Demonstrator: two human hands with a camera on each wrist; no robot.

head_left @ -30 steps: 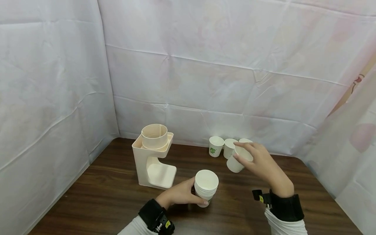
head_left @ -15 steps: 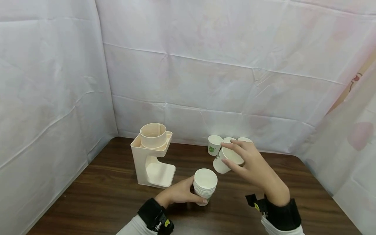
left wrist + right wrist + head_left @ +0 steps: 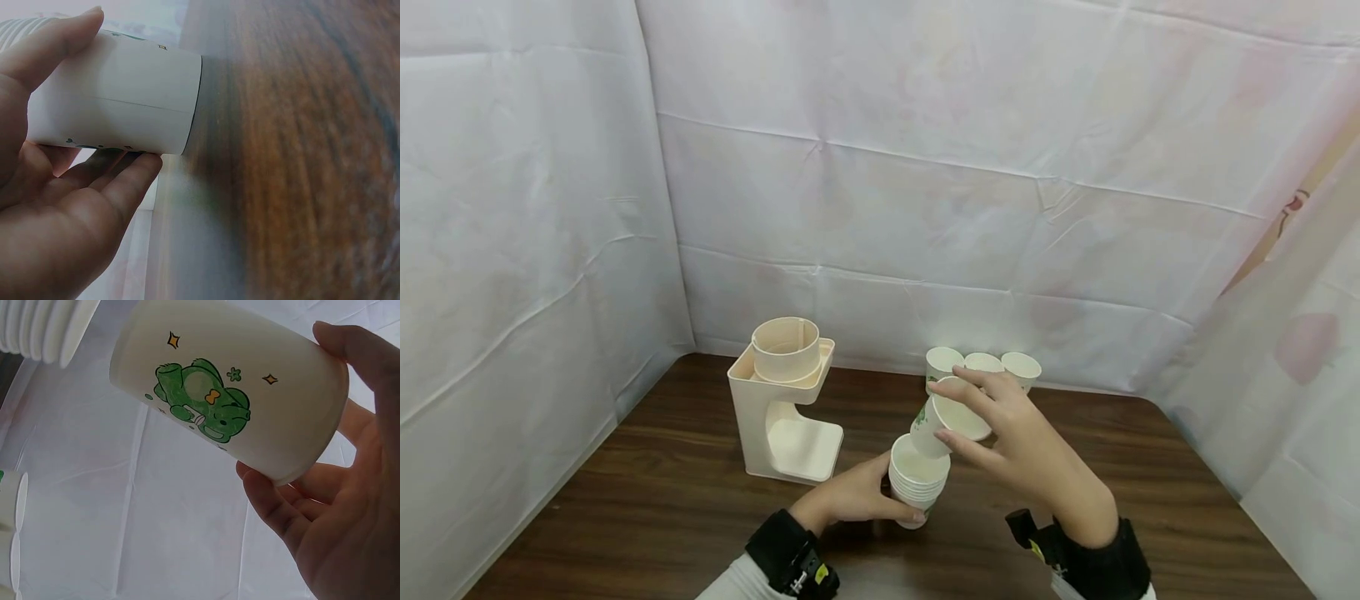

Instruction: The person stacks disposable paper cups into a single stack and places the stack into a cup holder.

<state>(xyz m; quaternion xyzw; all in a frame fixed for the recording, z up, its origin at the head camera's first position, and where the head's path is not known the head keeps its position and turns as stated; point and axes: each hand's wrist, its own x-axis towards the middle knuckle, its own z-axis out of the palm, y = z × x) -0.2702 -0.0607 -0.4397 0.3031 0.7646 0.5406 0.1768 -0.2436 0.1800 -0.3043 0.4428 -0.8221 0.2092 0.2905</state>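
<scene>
My left hand (image 3: 859,493) grips a stack of nested white paper cups (image 3: 919,482) from its left side, thumb in front. In the left wrist view the fingers curl round the lowest cup, whose base sits just at the wooden surface. Tilted above the stack's mouth is a single paper cup (image 3: 958,417), which my right hand (image 3: 1011,433) holds near the rim between thumb and fingers. A green bear print (image 3: 203,400) shows on this cup in the right wrist view. Its base is at the stack's opening; whether they touch I cannot tell.
Three white paper cups (image 3: 1021,367) stand in a row at the back of the wooden table (image 3: 670,467), against a pale cloth backdrop (image 3: 865,317). To the left of the stack is a cream-coloured stand (image 3: 752,425) with a round holder (image 3: 786,354) on top.
My right hand has carried the single cup leftward and nearer, from in front of the back row to over the stack. The left hand keeps its grip on the stack.
</scene>
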